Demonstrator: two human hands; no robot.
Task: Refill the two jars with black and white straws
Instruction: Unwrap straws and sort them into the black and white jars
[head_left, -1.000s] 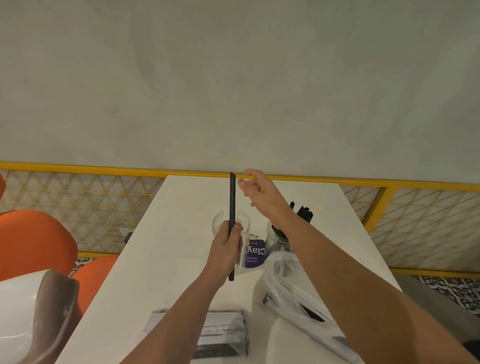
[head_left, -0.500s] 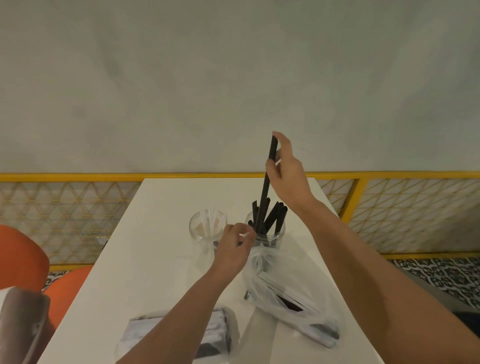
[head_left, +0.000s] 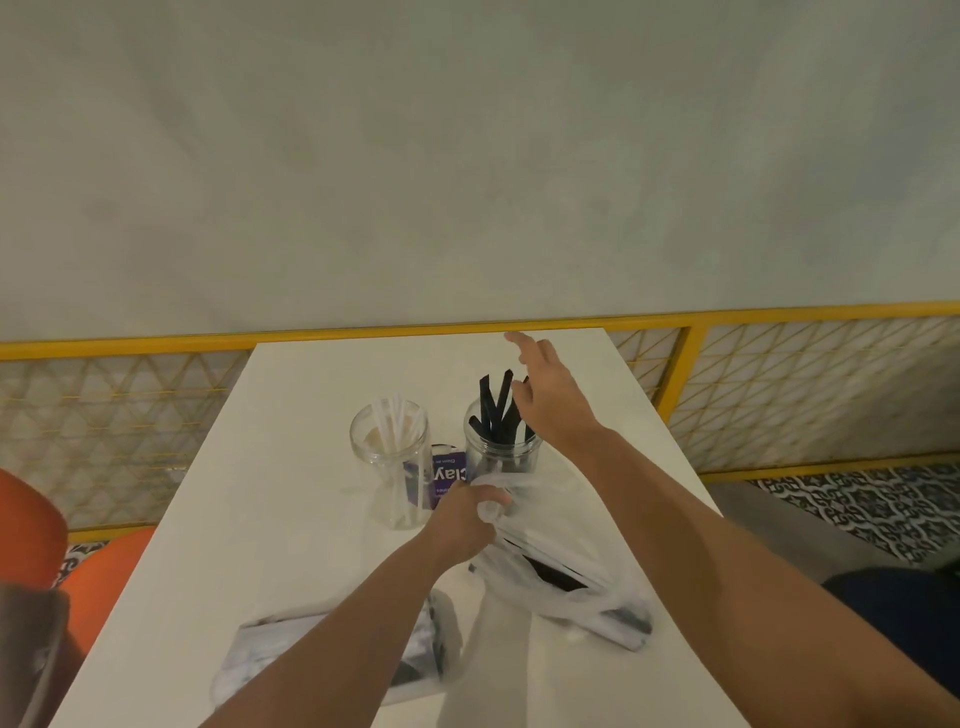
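Refill partway: toward the surface's (head_left: 311, 545) far edge the black-straw jar (head_left: 501, 457) stands partly filled, the white-straw jar (head_left: 389, 462) sparser; the right hand (head_left: 550, 410), fingers spread, hovers above the former, and the left hand (head_left: 462, 519) grips the supply bag (head_left: 571, 577), not yet emptied.

White table (head_left: 291, 519) w/ white-straw jar (head_left: 389, 467), black-straw jar (head_left: 501, 462), purple card (head_left: 448, 470), left bag (head_left: 260, 657), right bag (head_left: 587, 592).
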